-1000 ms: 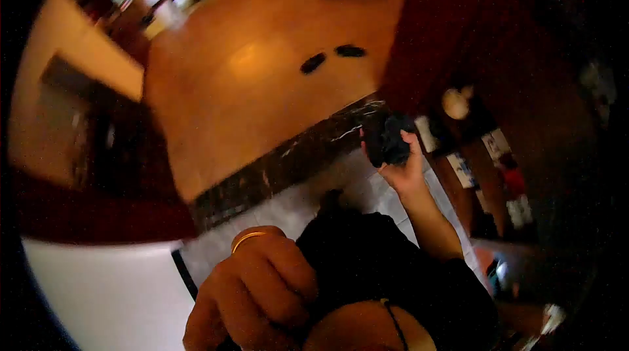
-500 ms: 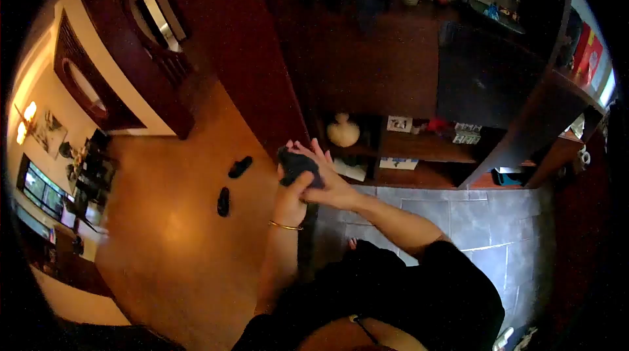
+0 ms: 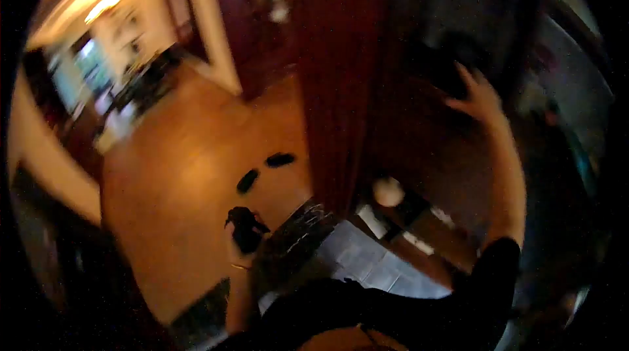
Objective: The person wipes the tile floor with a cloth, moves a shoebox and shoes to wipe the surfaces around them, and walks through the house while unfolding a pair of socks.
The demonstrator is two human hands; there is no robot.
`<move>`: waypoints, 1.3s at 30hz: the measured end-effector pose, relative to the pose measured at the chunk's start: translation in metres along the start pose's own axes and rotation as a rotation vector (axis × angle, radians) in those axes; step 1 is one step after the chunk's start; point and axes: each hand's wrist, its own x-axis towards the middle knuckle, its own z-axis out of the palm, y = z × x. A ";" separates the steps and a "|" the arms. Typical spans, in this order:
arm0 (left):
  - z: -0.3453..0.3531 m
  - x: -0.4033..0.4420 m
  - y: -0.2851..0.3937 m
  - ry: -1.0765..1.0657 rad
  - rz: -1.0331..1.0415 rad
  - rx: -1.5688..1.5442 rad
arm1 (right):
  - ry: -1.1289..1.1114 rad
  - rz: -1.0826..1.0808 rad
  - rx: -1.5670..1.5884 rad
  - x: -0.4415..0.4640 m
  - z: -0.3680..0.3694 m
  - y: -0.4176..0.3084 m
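Observation:
My left hand (image 3: 240, 251), with a gold bangle at the wrist, is closed on a black cloth-like bundle (image 3: 246, 228) at the lower centre-left. The bundle hangs over the fingers and hides most of them. At the upper right my right hand (image 3: 479, 97) is raised in front of the dark wooden cabinet, fingers spread and holding nothing. It is near a dark object (image 3: 458, 50) on the shelf, too blurred to name. Two black slippers (image 3: 280, 160) lie on the wooden floor beyond my left hand.
A tall red-brown panel (image 3: 334, 89) stands between the wooden floor (image 3: 177, 187) and the cabinet. Low shelves hold a pale round vase (image 3: 388, 192) and white boxes (image 3: 373, 221). Grey tiles (image 3: 367, 256) and a dark marble strip (image 3: 295, 230) lie below.
My right hand has let go of the black bundle and moved up and right to the cabinet. The left hand keeps the bundle, now lower and further left. The view has turned.

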 end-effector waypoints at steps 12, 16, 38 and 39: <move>-0.022 -0.155 0.062 0.572 0.955 0.039 | 0.358 0.201 0.828 -0.065 0.105 -0.061; -0.049 -0.141 0.103 0.692 0.949 0.105 | -0.254 0.713 2.082 -0.121 0.204 -0.223; -0.100 -0.001 0.551 0.688 1.039 -0.172 | -0.956 1.386 2.095 0.074 0.473 -0.741; -0.093 0.024 0.569 0.734 1.025 -0.195 | -0.961 1.378 2.117 0.091 0.485 -0.756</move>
